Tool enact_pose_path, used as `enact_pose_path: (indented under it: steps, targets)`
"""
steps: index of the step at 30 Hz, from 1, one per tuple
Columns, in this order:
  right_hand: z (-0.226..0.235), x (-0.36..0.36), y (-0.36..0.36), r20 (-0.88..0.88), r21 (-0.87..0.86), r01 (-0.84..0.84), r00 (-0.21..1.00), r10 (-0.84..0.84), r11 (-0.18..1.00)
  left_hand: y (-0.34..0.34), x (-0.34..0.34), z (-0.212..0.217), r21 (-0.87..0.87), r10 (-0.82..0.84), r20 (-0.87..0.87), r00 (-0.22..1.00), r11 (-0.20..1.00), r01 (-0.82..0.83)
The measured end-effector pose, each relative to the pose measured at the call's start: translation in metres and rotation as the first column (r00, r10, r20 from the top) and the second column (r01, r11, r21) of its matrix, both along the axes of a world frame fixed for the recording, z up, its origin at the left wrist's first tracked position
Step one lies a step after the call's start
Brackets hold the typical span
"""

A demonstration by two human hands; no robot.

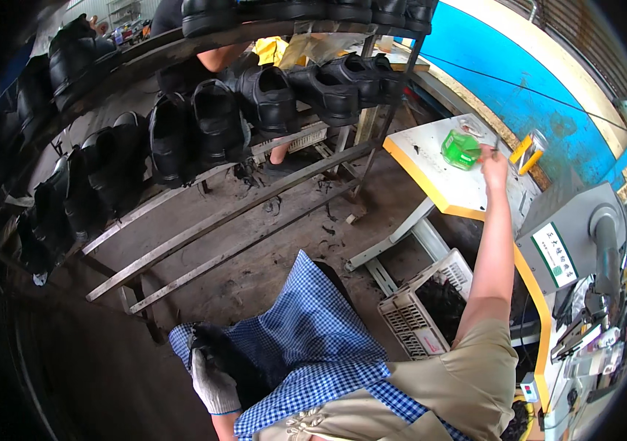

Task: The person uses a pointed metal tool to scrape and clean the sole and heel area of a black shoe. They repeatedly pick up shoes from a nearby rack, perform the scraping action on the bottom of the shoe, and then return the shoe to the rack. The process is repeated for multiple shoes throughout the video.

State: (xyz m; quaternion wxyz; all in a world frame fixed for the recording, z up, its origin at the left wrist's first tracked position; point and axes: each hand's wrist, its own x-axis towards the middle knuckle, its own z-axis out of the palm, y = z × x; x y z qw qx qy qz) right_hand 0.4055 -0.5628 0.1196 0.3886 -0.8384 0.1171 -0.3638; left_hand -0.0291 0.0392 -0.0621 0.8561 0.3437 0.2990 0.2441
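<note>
At lower left, my left hand (pixel 214 386) wears a white knit glove and is closed around a black shoe (pixel 231 360), held over the blue checked apron (pixel 298 323). Shadow and the apron hide part of this shoe. My right arm reaches out to the white table with a yellow edge. There my bare right hand (pixel 495 170) is closed, its fingertips beside a green cut-open container (pixel 460 149). What the fingers pinch is too small to make out. Just right of that hand stands a yellow-and-clear cylinder (pixel 527 152).
A metal rack (pixel 254 195) with several black shoes (pixel 265 92) fills the left and far side; another person's arm and leg show behind it. A crate (pixel 416 323) of black scraps sits under the table (pixel 438 176). A grey machine (pixel 578 228) stands at right.
</note>
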Motion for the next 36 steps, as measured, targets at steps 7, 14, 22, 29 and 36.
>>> enact_pose_path:
  steps: [7,14,22,29,36]
  targets:
    - [0.012,-0.029,0.008,0.472,0.677,-0.523,0.849,0.239,0.518,0.001,-0.003,0.007,-0.091,0.049,-0.034,0.998,0.995,-0.052]
    - [-0.044,-0.1,0.22,0.523,0.794,-0.578,0.491,0.697,-0.189,-0.007,0.005,0.03,-0.193,0.079,-0.12,0.99,0.976,-0.102]
    - [-0.162,-0.207,0.416,0.363,0.93,-0.065,0.025,0.932,-0.361,-0.009,0.008,0.021,-0.148,-0.012,0.072,0.997,0.989,0.023]
    - [-0.171,-0.242,0.45,0.244,0.93,-0.233,-0.191,0.951,-0.285,-0.011,0.003,0.031,-0.23,0.048,0.091,0.995,0.973,-0.026]
    - [-0.169,-0.256,0.457,0.093,0.65,-0.729,-0.203,0.975,-0.214,-0.009,0.009,0.039,-0.306,0.085,0.035,0.996,0.949,-0.07]
